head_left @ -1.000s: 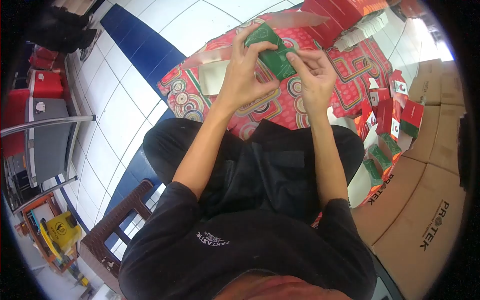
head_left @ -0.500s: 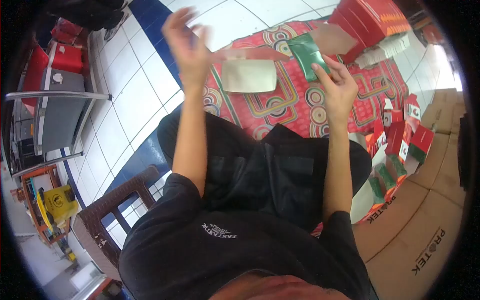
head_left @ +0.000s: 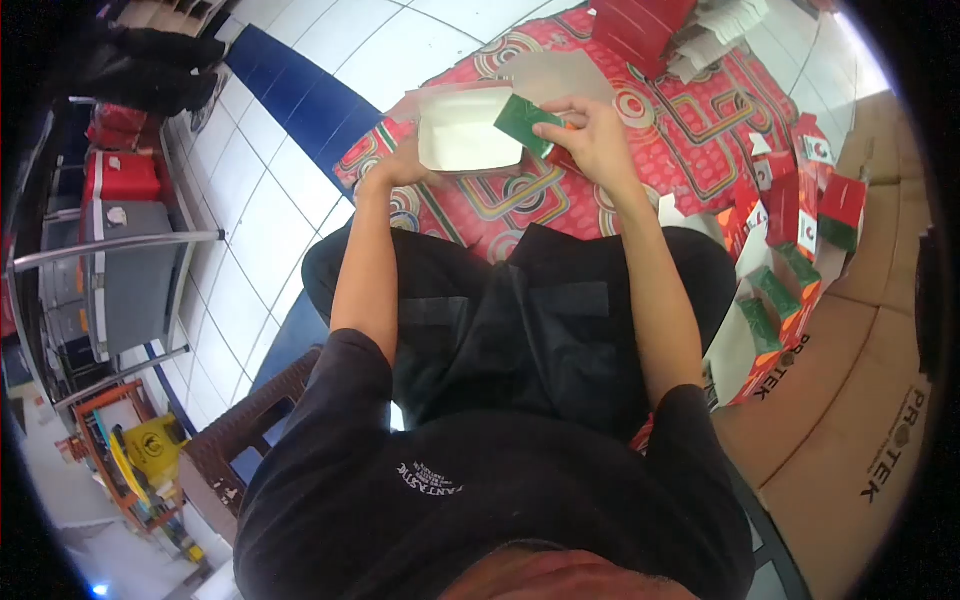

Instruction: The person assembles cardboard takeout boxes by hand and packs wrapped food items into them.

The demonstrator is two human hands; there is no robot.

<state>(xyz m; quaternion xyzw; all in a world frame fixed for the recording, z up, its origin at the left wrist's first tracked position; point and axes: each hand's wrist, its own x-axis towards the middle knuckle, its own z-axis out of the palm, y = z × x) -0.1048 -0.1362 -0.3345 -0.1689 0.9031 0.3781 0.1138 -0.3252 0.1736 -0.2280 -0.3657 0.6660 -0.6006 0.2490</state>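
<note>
An open box with a pale inside (head_left: pixel 468 130) sits on the red patterned mat (head_left: pixel 640 160). At its left side is my left hand (head_left: pixel 398 165), its fingers round the box wall and partly hidden by it. My right hand (head_left: pixel 592 145) pinches a small green box (head_left: pixel 524 124) between thumb and fingers. The green box is tilted, its left end close to the right edge of the open box. Whether the two touch, I cannot tell.
Red box (head_left: pixel 640 30) and stacked white sheets (head_left: pixel 715 40) at the top right. On the right, a carton (head_left: pixel 740 350) holds green packs (head_left: pixel 775 292) and red boxes, near brown cartons (head_left: pixel 850 420). A person's dark-clothed legs (head_left: pixel 160 75) show top left.
My left hand has come down from the air and taken hold of the open box. My right hand has carried the green box leftward, close to the open box.
</note>
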